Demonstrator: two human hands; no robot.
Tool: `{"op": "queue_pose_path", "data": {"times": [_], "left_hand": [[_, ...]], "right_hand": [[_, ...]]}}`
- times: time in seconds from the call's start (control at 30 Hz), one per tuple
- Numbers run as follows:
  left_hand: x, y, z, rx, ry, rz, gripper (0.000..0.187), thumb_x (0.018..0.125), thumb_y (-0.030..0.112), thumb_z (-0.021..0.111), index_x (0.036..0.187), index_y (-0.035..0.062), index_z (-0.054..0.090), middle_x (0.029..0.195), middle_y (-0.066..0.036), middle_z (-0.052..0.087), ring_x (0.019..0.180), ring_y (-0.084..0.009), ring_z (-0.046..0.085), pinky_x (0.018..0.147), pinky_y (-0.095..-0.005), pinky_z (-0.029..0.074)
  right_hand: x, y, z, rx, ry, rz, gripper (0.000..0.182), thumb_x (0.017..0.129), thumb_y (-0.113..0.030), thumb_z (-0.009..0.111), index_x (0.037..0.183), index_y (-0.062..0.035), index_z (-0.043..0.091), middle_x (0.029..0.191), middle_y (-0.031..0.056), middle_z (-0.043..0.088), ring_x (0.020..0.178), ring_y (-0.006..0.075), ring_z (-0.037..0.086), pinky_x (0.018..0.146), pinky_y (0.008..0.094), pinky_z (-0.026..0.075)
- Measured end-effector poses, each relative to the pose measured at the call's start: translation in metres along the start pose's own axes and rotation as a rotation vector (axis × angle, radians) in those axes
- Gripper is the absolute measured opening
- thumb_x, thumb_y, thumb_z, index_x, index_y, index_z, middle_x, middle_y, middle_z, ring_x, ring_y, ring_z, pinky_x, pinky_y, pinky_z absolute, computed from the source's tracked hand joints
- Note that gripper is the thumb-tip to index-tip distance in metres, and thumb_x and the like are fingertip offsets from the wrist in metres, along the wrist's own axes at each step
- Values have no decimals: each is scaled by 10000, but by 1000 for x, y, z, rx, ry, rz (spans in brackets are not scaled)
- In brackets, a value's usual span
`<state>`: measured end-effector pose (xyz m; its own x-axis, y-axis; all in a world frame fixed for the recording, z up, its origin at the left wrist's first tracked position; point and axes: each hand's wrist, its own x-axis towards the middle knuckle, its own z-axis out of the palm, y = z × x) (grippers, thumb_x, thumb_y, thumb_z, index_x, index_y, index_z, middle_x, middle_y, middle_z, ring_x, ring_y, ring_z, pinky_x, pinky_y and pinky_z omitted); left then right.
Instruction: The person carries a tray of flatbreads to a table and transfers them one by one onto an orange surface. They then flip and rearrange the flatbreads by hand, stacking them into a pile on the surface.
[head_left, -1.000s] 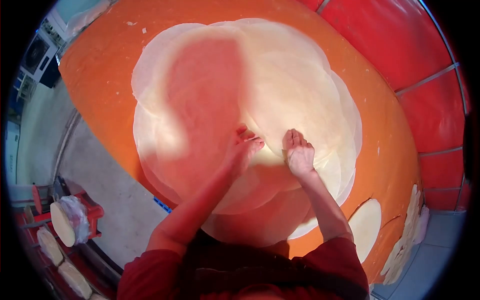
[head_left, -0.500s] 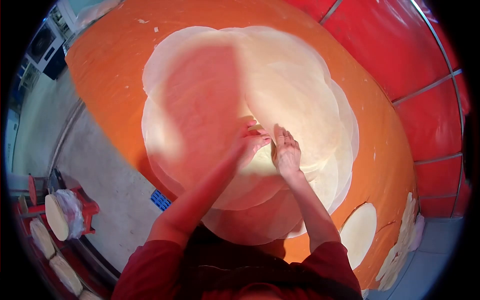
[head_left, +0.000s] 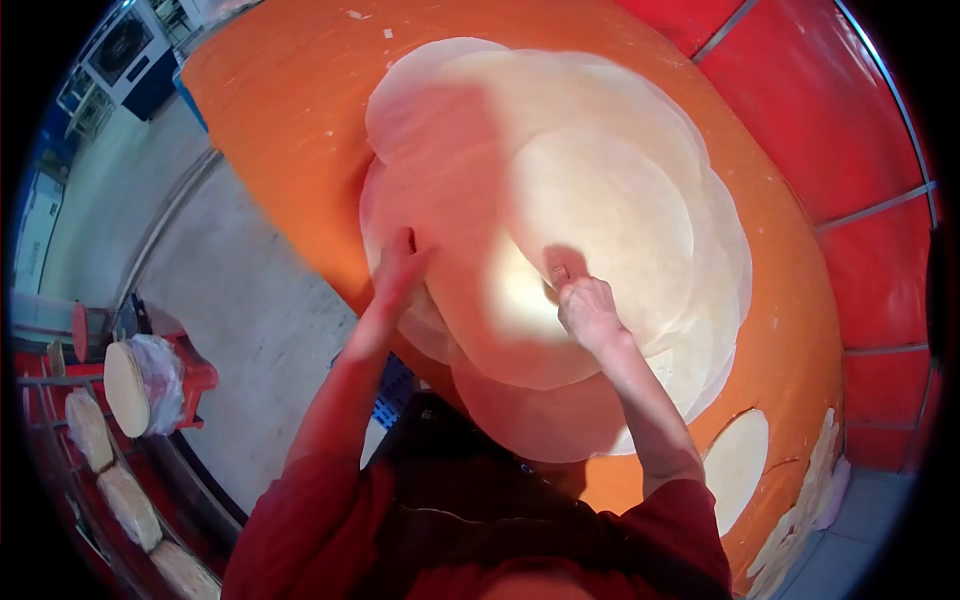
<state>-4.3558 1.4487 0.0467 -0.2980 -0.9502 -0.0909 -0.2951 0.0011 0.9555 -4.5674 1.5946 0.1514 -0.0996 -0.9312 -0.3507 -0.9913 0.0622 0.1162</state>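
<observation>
Several thin, round, pale dough sheets overlap in a wide, petal-like stack in front of me. Near the stack's left side, my left hand is closed at the edge of an upper sheet, its fingers partly hidden in red shade. My right hand is closed too, thumb and fingers pinched at the dough right of the stack's middle. A bright patch of light falls on the dough between both hands.
The stack lies on an orange work surface. A separate dough round and flattened dough pieces are at the right. Red panels stand beyond. At lower left, a red stool holds a wrapped round stack.
My hands were close together at the middle; the left has moved left to the stack's side, while the right has shifted slightly and curled closed. The whole view has also shifted.
</observation>
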Motion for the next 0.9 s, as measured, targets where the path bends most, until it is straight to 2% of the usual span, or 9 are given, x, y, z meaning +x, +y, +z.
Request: {"op": "queue_pose_path", "data": {"times": [0.03, 0.1, 0.23, 0.27, 0.43, 0.63, 0.73, 0.87, 0.9], "left_hand": [[2, -3, 0, -20, -62, -23, 274, 766, 225, 515, 908, -9, 521, 844, -95, 582, 781, -218, 547, 673, -307, 429], [-13, 25, -1, -374, -121, -288, 284, 813, 256, 471, 955, 17, 527, 887, -86, 584, 811, -214, 554, 701, -290, 436], [-29, 47, -5, -822, -178, -580, 335, 870, 315, 389, 1013, 47, 528, 948, -95, 577, 821, -214, 570, 708, -305, 466], [-30, 50, -8, -773, -209, -592, 345, 868, 320, 388, 1014, 39, 525, 938, -100, 579, 799, -216, 577, 669, -314, 477], [-35, 45, -19, -564, -366, -550, 360, 858, 315, 409, 1026, 13, 509, 827, -107, 605, 666, -212, 599, 543, -327, 505], [-39, 61, -21, -189, -343, -507, 407, 866, 294, 346, 672, -13, 528, 475, -129, 522, 331, -225, 490, 329, -298, 419], [-38, 67, -27, -154, -502, -440, 448, 871, 347, 354, 637, 8, 529, 477, -110, 521, 307, -196, 465, 310, -279, 398], [-30, 78, -30, -97, -529, -507, 454, 871, 365, 353, 626, 21, 520, 479, -106, 524, 316, -191, 463, 311, -282, 386], [-23, 76, -33, -132, -540, -557, 449, 870, 368, 355, 634, 24, 521, 485, -106, 528, 323, -189, 465, 320, -284, 392]], "right_hand": [[0, -5, 0, 43, 172, 14, 437, 683, 16, 447, 1119, 16, 411, 961, 161, 519, 684, 264, 571, 536, 368, 484], [-4, -14, -3, 134, 509, 46, 506, 634, 43, 478, 1133, -30, 435, 959, 144, 535, 635, 268, 578, 536, 346, 482], [-1, -64, 5, 51, 545, 25, 456, 641, -58, 505, 1081, 39, 439, 946, 130, 500, 906, 241, 493, 534, 312, 487], [-4, -78, 4, 184, 609, -11, 453, 640, -70, 509, 1074, 46, 447, 906, 129, 499, 888, 256, 498, 522, 307, 485], [-12, -112, 17, 208, 625, 21, 450, 640, -77, 505, 1069, 50, 457, 1014, 179, 521, 930, 304, 505, 656, 369, 483], [-14, -136, 27, 329, 639, 83, 496, 664, -124, 513, 1128, 34, 436, 1107, 195, 495, 1029, 323, 475, 830, 414, 405], [-18, -136, 23, 433, 681, 94, 493, 712, -182, 520, 1148, 28, 424, 1132, 193, 482, 1049, 325, 465, 888, 430, 355], [-17, -129, 17, 311, 706, 57, 427, 788, -243, 496, 1127, 10, 442, 1014, 162, 555, 905, 291, 545, 776, 346, 443], [-18, -114, 6, 520, 366, 121, 374, 779, -195, 510, 1096, 0, 475, 913, 134, 583, 811, 252, 563, 716, 319, 456]]}}
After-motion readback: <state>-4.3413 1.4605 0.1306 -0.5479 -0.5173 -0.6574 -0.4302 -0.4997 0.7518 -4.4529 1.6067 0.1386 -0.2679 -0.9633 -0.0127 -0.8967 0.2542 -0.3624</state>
